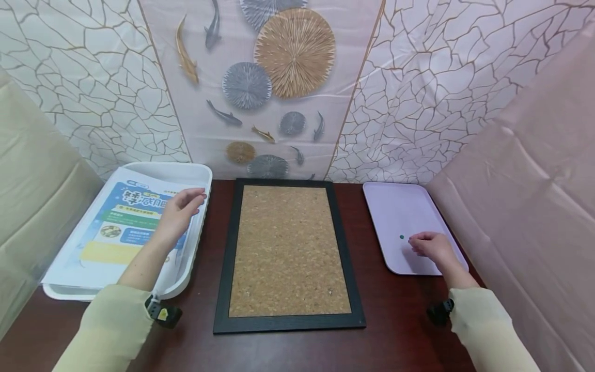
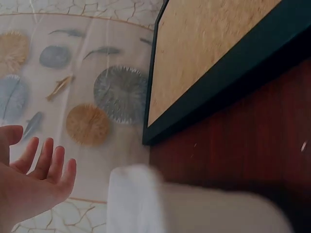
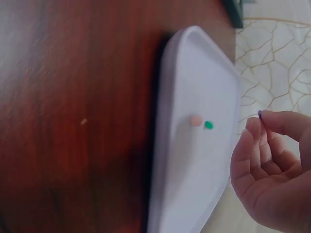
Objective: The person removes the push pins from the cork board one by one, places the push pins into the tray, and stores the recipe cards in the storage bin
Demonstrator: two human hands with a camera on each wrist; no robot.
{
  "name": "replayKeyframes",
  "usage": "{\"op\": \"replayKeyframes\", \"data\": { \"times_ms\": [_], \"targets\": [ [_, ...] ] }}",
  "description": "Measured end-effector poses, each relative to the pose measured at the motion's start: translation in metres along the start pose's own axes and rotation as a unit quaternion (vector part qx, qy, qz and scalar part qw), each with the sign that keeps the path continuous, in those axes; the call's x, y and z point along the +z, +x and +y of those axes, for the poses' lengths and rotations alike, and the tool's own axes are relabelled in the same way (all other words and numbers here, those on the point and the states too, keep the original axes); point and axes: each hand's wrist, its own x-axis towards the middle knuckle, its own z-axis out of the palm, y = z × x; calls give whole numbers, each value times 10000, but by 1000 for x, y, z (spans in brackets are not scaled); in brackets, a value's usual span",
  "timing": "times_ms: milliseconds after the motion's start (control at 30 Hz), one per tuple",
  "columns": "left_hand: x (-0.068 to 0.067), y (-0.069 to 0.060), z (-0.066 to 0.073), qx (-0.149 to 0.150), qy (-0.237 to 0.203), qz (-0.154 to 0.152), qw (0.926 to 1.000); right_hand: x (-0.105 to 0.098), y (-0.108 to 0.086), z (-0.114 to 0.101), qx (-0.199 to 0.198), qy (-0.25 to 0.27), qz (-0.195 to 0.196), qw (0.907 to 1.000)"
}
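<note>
My left hand hovers over the right side of a white tray of printed sheets. In the left wrist view its fingers are loosely bent, with nothing between them. My right hand is above a lilac tray. Its thumb and forefinger pinch a tiny purple-blue tack-like piece, seen mostly edge-on. A green round piece and a pale pink one lie in the lilac tray. Between the hands lies a cork board with a black frame.
Two small shiny spots, one of them a silvery speck, show low on the cork. A dark red-brown table carries everything. Patterned cloth hangs behind, and a beige sheet slopes down beside the lilac tray.
</note>
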Motion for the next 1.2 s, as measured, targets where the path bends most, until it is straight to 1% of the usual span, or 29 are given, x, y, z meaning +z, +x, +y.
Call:
{"op": "replayKeyframes", "data": {
  "times_ms": [167, 267, 367, 467, 633, 900, 1000, 1033, 1133, 1200],
  "targets": [
    [14, -1, -2, -130, -183, -128, 9997, 1, 2, 13, 116, -747, -86, 9971],
    [20, 0, -3, -233, -257, -216, 9992, 2, 3, 18, 303, -1079, -149, 9936],
    [23, 1, -6, -269, -359, -286, 9986, 2, 3, 21, 425, -1291, -243, 9904],
    [24, 1, -6, -212, -440, -339, 9982, 2, 2, 24, 429, -1353, -278, 9895],
    [26, 0, -7, -139, -486, -409, 9979, 4, -3, 26, 433, -1285, -319, 9903],
    [30, 0, -11, -238, -434, -530, 9974, 4, -8, 29, 586, -1346, -393, 9884],
    [33, 0, -12, -272, -448, -575, 9970, 2, -10, 30, 605, -1473, -342, 9866],
    [33, 0, -13, -271, -456, -589, 9969, 2, -11, 30, 557, -1563, -302, 9857],
    [33, 1, -14, -245, -405, -590, 9971, 1, -11, 28, 440, -1843, -39, 9819],
    [33, 3, -14, -225, -254, -559, 9979, 1, -10, 23, 383, -2011, 185, 9787]
  ]
}}
